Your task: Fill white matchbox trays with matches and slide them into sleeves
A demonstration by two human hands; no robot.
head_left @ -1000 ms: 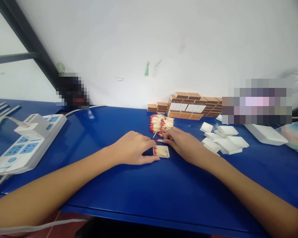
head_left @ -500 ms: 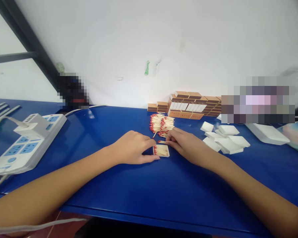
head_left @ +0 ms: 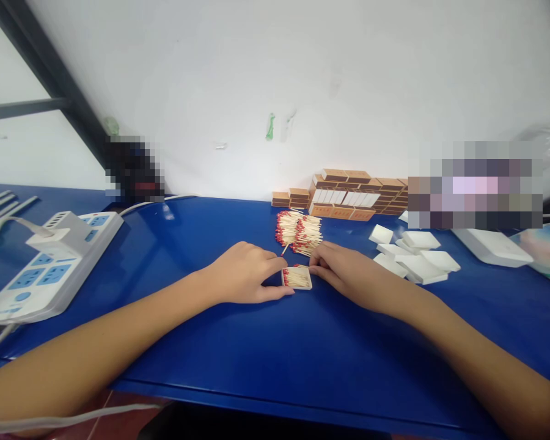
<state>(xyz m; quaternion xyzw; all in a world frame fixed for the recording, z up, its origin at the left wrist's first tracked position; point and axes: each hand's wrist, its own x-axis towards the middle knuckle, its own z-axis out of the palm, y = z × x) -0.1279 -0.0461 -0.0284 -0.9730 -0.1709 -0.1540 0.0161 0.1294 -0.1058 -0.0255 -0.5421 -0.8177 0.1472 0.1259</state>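
A small white matchbox tray (head_left: 310, 285) lies on the blue table, partly filled with red-headed matches (head_left: 296, 278). My left hand (head_left: 247, 273) grips its left end, thumb at the near corner and index finger at the far one. At the tray's far right corner, my right hand (head_left: 337, 269) pinches a few matches by their pale ends, red heads pointing left; fingers hide part of them. Just beyond is a heap of loose matches (head_left: 297, 231), with one match (head_left: 285, 249) sticking out toward the tray.
Brown matchboxes (head_left: 343, 212) stand stacked against the wall, with white tray ends showing among them. White box pieces (head_left: 417, 256) lie piled at the right, near a larger white box (head_left: 492, 247). A white power strip (head_left: 50, 269) with cables sits at the left on the blue table (head_left: 266, 354).
My right hand has brought the pinched matches slightly nearer, from beyond the tray to its far edge. My left hand keeps its grip on the tray.
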